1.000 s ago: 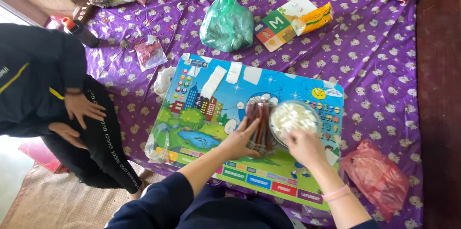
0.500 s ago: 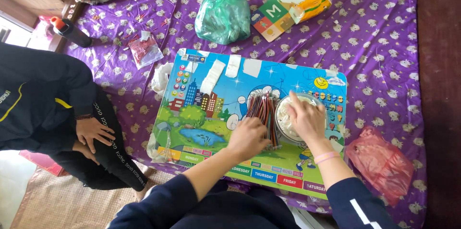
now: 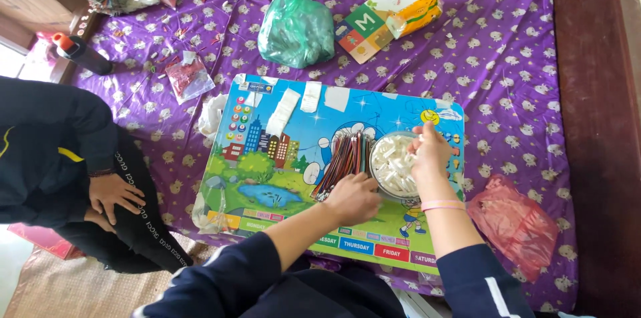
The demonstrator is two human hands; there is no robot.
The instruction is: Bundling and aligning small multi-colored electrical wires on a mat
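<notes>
Bowl (image 3: 390,164) of white bits sits on colourful board (image 3: 280,158), right side. Right hand (image 3: 431,151) over bowl's 3 o'clock rim, fingers pinching small white piece. Left hand (image 3: 354,199) at 7 o'clock of bowl, fingers curled on wire bundle (image 3: 344,158). Green bag (image 3: 296,24) at 12 o'clock, red bag (image 3: 514,221) at 4.

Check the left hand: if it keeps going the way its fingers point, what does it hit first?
The left hand points up and slightly left along the board. Its fingertips already sit at the near end of the bundle of thin sticks, so the sticks come first; height above them is hard to judge.
</notes>
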